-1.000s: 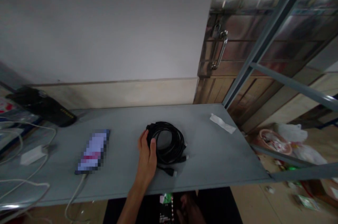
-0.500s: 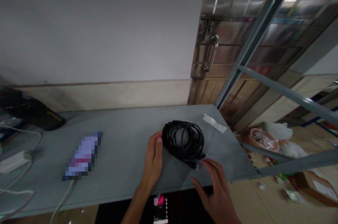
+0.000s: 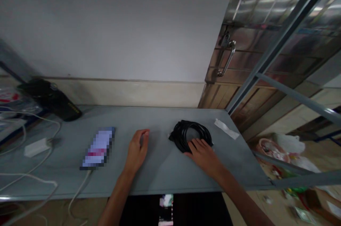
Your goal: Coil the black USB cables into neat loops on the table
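A coil of black cable (image 3: 178,136) lies on the grey tabletop, its loops bundled into a ring. My right hand (image 3: 204,156) is on the near right side of the ring, fingers over the loops and into its middle, thumb along the near edge. The fingertips are partly lost among the cable. To the left of the coil, my left hand (image 3: 136,151) hovers over the table with its fingers loosely bent and nothing between them and the thumb. A white strip (image 3: 226,129) rests just beyond the coil on the right.
On the left are a phone (image 3: 98,148) with a white cord, a white adapter (image 3: 37,147) and a black bottle (image 3: 57,100) lying tilted. A grey metal post (image 3: 263,60) rises at the table's right end. Bags and a cardboard box (image 3: 319,201) sit on the floor.
My left hand has let go of the coil's left side and moved left. My right hand has come up onto the coil, which has been turned. The view has shifted left.
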### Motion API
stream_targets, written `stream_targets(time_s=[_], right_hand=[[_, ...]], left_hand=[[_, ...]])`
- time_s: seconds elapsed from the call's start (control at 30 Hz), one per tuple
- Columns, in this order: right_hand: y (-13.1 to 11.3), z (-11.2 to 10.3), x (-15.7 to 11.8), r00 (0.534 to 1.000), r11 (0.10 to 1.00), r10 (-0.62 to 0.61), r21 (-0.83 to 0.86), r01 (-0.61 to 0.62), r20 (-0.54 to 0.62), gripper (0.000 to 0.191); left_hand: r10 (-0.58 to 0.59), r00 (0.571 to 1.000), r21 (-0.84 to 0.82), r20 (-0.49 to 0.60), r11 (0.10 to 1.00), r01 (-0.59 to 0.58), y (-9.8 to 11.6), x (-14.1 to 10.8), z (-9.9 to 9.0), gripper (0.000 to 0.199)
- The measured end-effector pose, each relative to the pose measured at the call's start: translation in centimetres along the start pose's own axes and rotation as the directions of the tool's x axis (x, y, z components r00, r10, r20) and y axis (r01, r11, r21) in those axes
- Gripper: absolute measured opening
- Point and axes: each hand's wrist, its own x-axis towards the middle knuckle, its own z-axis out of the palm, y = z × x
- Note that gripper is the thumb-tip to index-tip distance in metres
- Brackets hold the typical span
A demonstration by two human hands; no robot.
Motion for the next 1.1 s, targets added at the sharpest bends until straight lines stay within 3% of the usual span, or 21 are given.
stream_targets(time_s=[0.17,0.3,0.43,0.53,0.67,0.8,0.87,0.93,0.97,1.03,1.1], right_hand=[[4.9,1.3,1.1,0.997,0.995,-0.069,0.071,0.068,0.018,0.042],[8.0,1.3,1.8,0.999,0.987,-0.044,0.157,0.044,-0.004,0.044],[8.9,0.5,2.6,0.993,0.953,0.095,0.296,-0.070,-0.069,0.058],[9.2,-1.0,3.7,0.960,0.883,0.256,0.433,-0.184,-0.114,0.062],[10.1,-4.9,5.9,0.879,0.731,0.458,0.617,-0.290,-0.130,0.063],[11.3,-10.7,8.4,0.750,0.533,0.641,0.796,-0.285,-0.161,0.066],[11.6,-13.9,9.6,0.682,0.415,0.709,0.888,-0.197,-0.179,0.064],[11.5,-17.0,10.8,0.608,0.256,0.767,0.967,0.004,-0.205,0.057],[11.3,-18.3,11.4,0.583,0.217,0.779,0.972,0.092,-0.229,0.054],[10.6,-20.2,12.3,0.561,0.191,0.782,0.961,0.198,-0.271,0.049],[9.2,-20.7,13.1,0.572,0.167,0.773,0.958,0.235,-0.275,0.048]], left_hand=[[-0.016,1.000,-0.017,-0.005,1.000,0.015,0.0,-0.3,0.2,0.038],[-0.022,1.000,-0.032,-0.014,0.999,0.022,0.0,-0.3,0.2,0.036],[-0.029,0.999,-0.045,-0.022,0.999,0.028,-0.1,-0.2,0.2,0.036],[-0.034,0.999,-0.054,-0.021,0.998,0.033,0.0,-0.3,0.2,0.037],[-0.042,0.999,-0.065,-0.017,0.997,0.041,0.1,-0.3,0.1,0.038],[-0.041,0.999,-0.081,-0.015,0.996,0.040,0.0,-0.3,0.1,0.040],[-0.051,0.999,-0.078,-0.015,0.996,0.050,-0.2,-0.2,0.2,0.042],[-0.056,0.998,-0.075,-0.015,0.996,0.055,-0.6,-0.1,0.2,0.044],[-0.056,0.998,-0.077,-0.017,0.996,0.054,-0.7,-0.1,0.2,0.044],[-0.049,0.999,-0.086,-0.021,0.995,0.047,-0.7,-0.1,0.2,0.045],[-0.034,0.999,-0.104,-0.017,0.994,0.032,-0.3,-0.3,0.1,0.044]])
